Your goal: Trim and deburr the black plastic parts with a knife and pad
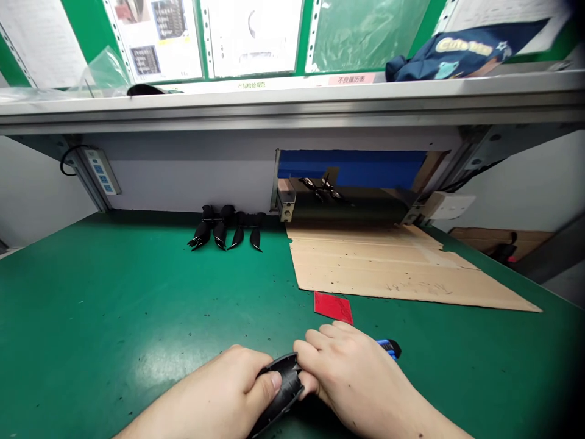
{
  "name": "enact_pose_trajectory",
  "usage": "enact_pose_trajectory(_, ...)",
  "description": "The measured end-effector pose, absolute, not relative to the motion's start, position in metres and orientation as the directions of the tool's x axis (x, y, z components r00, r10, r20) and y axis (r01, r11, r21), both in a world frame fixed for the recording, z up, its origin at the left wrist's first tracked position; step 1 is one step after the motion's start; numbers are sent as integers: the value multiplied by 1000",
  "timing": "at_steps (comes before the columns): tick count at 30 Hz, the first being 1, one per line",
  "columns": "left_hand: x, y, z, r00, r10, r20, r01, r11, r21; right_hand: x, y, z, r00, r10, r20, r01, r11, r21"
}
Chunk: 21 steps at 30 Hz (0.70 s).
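Down at the near edge of the green bench mat (pixel 114 292), the person's two hands are together, clamped on a curved black plastic shell (pixel 281 390). The left hand (pixel 223 384) holds it from the 9 o'clock side, with the thumb (pixel 269 387) pressed on its face. The right hand (pixel 351 372) closes in from 3 o'clock, its fingers (pixel 315 344) curled over the shell's upper edge. The shell stands tilted between them, its lower end angled toward the bench edge; I can't tell whether it touches the mat.

Taking the hands as the centre and the back of the bench as 12, a utility knife with a blue-and-black handle (pixel 390 349) lies at about 2 o'clock, partly hidden behind the right hand. A red card (pixel 333 307) sits near 12 o'clock, just beside a flattened cardboard sheet (pixel 388 268) that spreads toward 1 o'clock. A row of pointed black plastic parts (pixel 228 228) lies well apart at 11 o'clock, against the back panel. A navy fabric bag (pixel 450 52) sits on the metal shelf (pixel 292 103) overhead, toward 1 o'clock.
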State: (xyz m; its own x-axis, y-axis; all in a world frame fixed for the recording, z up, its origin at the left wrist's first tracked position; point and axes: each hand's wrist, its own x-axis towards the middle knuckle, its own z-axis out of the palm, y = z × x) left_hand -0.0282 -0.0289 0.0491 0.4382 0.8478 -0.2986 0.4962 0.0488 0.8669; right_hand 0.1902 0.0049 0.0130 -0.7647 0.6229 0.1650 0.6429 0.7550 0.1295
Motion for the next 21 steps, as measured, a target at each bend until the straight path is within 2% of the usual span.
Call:
enact_pose_trajectory(3,-28,-29,49,429,851,-303,522,40,852,188,6,14,-757,642,123,653,751,100)
enact_pose_trajectory(5,-27,-30,49,418,861,-289,526,29,850,189,7,15,-749,656,93,660,751,21)
enact_pose_trajectory(8,-27,-31,49,390,888,-245,503,18,864,196,8,21,-768,635,75,591,750,-299)
enact_pose_trajectory(10,-27,-31,49,385,891,-239,506,13,862,202,7,29,-749,660,56,544,660,-518)
enact_pose_trajectory(12,-27,-31,49,384,885,-263,533,20,846,209,6,37,-700,714,20,550,558,-622)
enact_pose_trajectory(16,-27,-29,49,385,873,-301,563,37,826,213,6,45,-663,745,71,546,546,-635)
enact_pose_trajectory(21,-27,-29,47,395,859,-326,504,94,859,212,10,34,-666,728,161,546,623,-560)
